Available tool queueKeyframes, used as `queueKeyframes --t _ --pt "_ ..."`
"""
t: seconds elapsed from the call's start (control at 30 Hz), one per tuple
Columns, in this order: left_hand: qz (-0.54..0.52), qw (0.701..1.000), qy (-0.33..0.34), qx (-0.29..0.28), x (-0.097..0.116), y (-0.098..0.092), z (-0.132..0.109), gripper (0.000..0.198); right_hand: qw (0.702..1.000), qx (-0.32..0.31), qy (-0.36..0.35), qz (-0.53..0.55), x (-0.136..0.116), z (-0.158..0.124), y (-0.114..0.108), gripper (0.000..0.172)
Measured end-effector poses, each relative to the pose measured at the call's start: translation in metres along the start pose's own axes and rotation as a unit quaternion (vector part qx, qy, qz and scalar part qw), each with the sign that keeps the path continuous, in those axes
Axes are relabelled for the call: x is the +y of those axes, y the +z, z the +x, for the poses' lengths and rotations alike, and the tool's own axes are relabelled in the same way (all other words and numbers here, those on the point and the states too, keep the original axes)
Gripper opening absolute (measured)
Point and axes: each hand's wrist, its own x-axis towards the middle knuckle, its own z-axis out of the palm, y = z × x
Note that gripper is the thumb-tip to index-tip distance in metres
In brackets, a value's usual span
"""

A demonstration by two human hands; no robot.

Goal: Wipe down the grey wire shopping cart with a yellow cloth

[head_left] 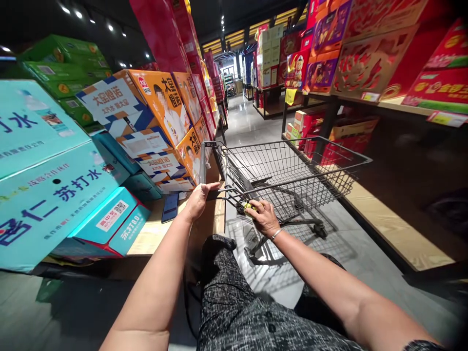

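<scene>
A grey wire shopping cart (288,183) stands in the aisle in front of me, seemingly without goods in its basket. My left hand (197,202) is closed around the near end of the cart's handlebar (203,165), its thumb lying forward along the frame. At the rear mesh of the cart, my right hand (266,219) has its fingers curled over a small yellow-green thing (250,209). Its kind is mostly hidden by the fingers. I cannot tell whether it is fixed to the cart.
On the left, a low wooden shelf (146,239) bears turquoise cartons (40,195), orange cartons (161,105) and a dark blue flat object (170,207). Red and gold gift boxes (373,68) fill the right shelf. Grey tiled floor (243,119) runs down the aisle.
</scene>
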Motion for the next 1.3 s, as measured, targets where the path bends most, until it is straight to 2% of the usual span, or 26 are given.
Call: queueKeyframes --t 0.1,0.2,0.27,0.33,0.43,0.57,0.6,0.7,0.77,0.83,0.9,1.0,1.07,1.13,1.2,1.3 --pt "0.002 1.0 -0.008 0.001 0.0 0.001 0.0 0.116 0.999 0.042 -0.007 0.025 -0.019 0.021 -0.007 0.033" --pt "0.019 1.0 -0.005 0.006 -0.002 0.001 0.001 0.115 0.992 0.093 -0.058 0.057 -0.046 0.07 -0.018 0.034" --pt "0.036 0.999 0.011 0.003 -0.004 0.001 0.002 0.112 0.991 0.086 -0.083 0.066 -0.062 0.1 -0.022 0.035" --pt "0.058 0.998 0.028 0.004 -0.005 0.002 0.002 0.11 0.991 0.057 -0.098 0.068 -0.07 0.117 -0.022 0.035" --pt "0.124 0.991 0.041 0.027 -0.007 0.007 0.002 0.097 0.992 0.025 -0.097 0.072 -0.061 0.113 -0.016 0.034" --pt "0.268 0.959 0.065 0.064 -0.006 0.018 -0.003 0.052 0.993 0.027 -0.074 0.085 -0.022 0.076 -0.012 0.034" --pt "0.306 0.947 0.071 0.069 -0.006 0.021 -0.005 0.046 0.994 0.021 -0.067 0.084 -0.01 0.066 -0.014 0.034" --pt "0.404 0.908 0.072 0.083 -0.004 0.031 -0.01 0.044 0.997 -0.01 -0.027 0.073 0.015 0.047 -0.027 0.039" --pt "0.441 0.89 0.066 0.095 -0.003 0.038 -0.013 0.042 0.997 -0.018 0.021 0.075 0.021 0.048 -0.038 0.043" --pt "0.46 0.879 0.06 0.109 -0.004 0.044 -0.014 0.041 0.993 -0.007 0.069 0.095 0.016 0.06 -0.048 0.047" --pt "0.469 0.873 0.058 0.123 -0.007 0.048 -0.015 0.045 0.988 0.006 0.085 0.128 0.0 0.08 -0.052 0.048" --pt "0.457 0.876 0.067 0.14 -0.016 0.048 -0.016 0.061 0.985 -0.002 0.016 0.173 -0.034 0.112 -0.048 0.049" --pt "0.434 0.883 0.078 0.158 -0.022 0.045 -0.016 0.075 0.983 -0.029 -0.052 0.174 -0.053 0.129 -0.041 0.046" --pt "0.413 0.89 0.085 0.174 -0.027 0.042 -0.016 0.087 0.982 -0.055 -0.087 0.158 -0.066 0.139 -0.034 0.043" --pt "0.403 0.893 0.089 0.18 -0.03 0.04 -0.016 0.088 0.984 -0.07 -0.082 0.144 -0.069 0.143 -0.03 0.042" --pt "0.401 0.893 0.093 0.182 -0.031 0.04 -0.015 0.075 0.985 -0.075 -0.061 0.146 -0.058 0.142 -0.03 0.044"
